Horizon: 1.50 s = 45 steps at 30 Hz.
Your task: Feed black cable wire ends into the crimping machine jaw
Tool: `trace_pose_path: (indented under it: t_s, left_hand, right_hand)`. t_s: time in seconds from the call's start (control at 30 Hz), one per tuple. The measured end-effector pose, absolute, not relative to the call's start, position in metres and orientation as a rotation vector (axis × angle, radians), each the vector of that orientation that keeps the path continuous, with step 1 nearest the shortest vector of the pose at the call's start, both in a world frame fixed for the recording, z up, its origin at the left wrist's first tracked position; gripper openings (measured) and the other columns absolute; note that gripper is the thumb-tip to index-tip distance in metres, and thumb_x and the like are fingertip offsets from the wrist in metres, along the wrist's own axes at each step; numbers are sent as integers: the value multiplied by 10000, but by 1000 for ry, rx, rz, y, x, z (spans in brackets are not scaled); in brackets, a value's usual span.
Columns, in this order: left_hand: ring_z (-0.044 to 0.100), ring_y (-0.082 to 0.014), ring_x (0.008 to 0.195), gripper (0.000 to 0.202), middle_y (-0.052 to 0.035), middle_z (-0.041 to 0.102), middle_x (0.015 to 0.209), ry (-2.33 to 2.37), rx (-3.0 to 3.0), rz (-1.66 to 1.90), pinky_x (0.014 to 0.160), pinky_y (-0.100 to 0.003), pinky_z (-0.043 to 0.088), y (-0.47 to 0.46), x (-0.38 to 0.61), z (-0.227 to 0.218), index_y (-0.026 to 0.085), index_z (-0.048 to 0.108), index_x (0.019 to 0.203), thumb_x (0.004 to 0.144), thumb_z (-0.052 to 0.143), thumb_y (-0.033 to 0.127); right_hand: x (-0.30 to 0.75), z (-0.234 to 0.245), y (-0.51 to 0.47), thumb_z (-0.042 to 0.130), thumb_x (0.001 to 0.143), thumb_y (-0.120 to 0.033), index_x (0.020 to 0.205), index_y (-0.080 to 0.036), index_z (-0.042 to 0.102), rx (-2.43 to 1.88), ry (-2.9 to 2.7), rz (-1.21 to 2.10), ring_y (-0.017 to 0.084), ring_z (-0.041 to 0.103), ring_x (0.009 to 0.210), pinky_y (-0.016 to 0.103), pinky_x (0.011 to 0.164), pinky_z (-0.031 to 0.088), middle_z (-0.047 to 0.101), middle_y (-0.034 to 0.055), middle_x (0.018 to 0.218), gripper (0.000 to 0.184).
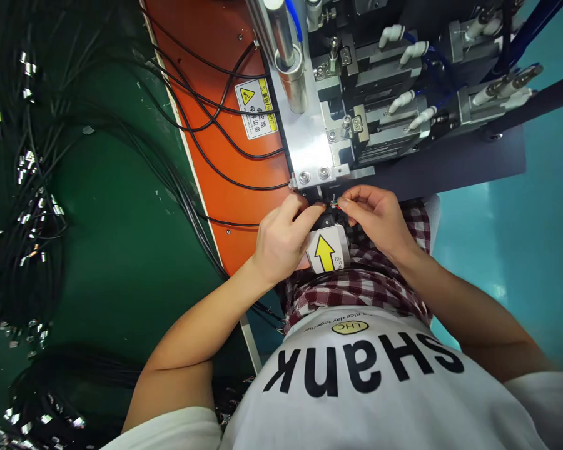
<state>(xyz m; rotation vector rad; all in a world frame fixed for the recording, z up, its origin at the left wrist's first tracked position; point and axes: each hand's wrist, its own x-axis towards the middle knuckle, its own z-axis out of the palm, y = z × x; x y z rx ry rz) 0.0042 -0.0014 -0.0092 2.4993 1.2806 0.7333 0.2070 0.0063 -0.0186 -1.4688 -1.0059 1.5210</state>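
My left hand [281, 240] is closed in a pinch on a thin black cable [315, 211] at the front edge of a metal machine [356, 119]. My right hand [378, 215] pinches the cable's stripped end, where fine coloured wires [336, 203] show between its fingertips. Both hands meet just below the machine's silver plate [309, 150]. Under them sits a white block with a yellow arrow label [327, 251]. How the wire end sits in the machine is hidden by my fingers.
An orange panel [216, 94] with a yellow warning sticker [257, 107] carries loose black cables [225, 137]. Large bundles of black cables with silver tags [28, 187] lie on the green surface at left. A teal floor [520, 231] is at right.
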Motion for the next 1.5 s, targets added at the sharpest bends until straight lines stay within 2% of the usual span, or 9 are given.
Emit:
trace_pose_path:
  t_s: [0.3, 0.6, 0.8, 0.9, 1.13, 1.5]
  left_hand:
    - [593, -156, 803, 345, -66, 583, 893, 1262, 2557, 658, 660, -251, 445, -1, 5, -4, 173, 665, 1166, 1047, 347, 231]
    - [560, -151, 742, 355, -70, 599, 886, 1296, 2683, 617, 622, -262, 410, 0, 7, -1, 162, 697, 1135, 1045, 363, 241]
    - [562, -153, 756, 380, -77, 603, 924, 1350, 2611, 582, 625, -263, 410, -2, 6, 0, 201, 696, 1168, 1052, 341, 266]
    - [564, -154, 757, 386, -82, 604, 931, 1350, 2589, 587, 628, -264, 419, -2, 6, -1, 195, 696, 1164, 1053, 337, 278]
    - [574, -151, 765, 363, -78, 604, 929, 1331, 2586, 606, 631, -261, 418, -2, 6, -1, 195, 693, 1160, 1046, 355, 261]
    - [588, -159, 803, 363, -79, 615, 951, 1325, 2566, 596, 645, -264, 424, -3, 5, -1, 196, 683, 1182, 1047, 351, 249]
  right_hand:
    - [208, -21, 3, 697, 857, -301, 794, -185, 651, -1480, -1155, 1441, 95, 505, 525, 261, 521, 379, 569, -35, 615, 140]
    - [205, -17, 0, 651, 884, -277, 816, -197, 632, -1608, -1385, 1195, 126, 585, 555, 271, 541, 399, 599, -24, 616, 107]
    - [210, -19, 0, 660, 895, -343, 848, -196, 658, -1516, -1239, 1367, 122, 601, 542, 268, 545, 445, 633, -25, 658, 154]
    - [211, -18, 2, 679, 886, -340, 873, -192, 687, -1513, -1259, 1292, 102, 585, 548, 260, 533, 424, 677, -8, 765, 148]
    - [199, -22, -1, 662, 897, -315, 832, -203, 643, -1504, -1298, 1156, 84, 478, 539, 263, 518, 362, 635, -2, 793, 131]
    - [193, -24, -5, 627, 924, -319, 840, -213, 584, -1494, -1282, 1125, 90, 474, 562, 271, 523, 358, 596, 9, 850, 142]
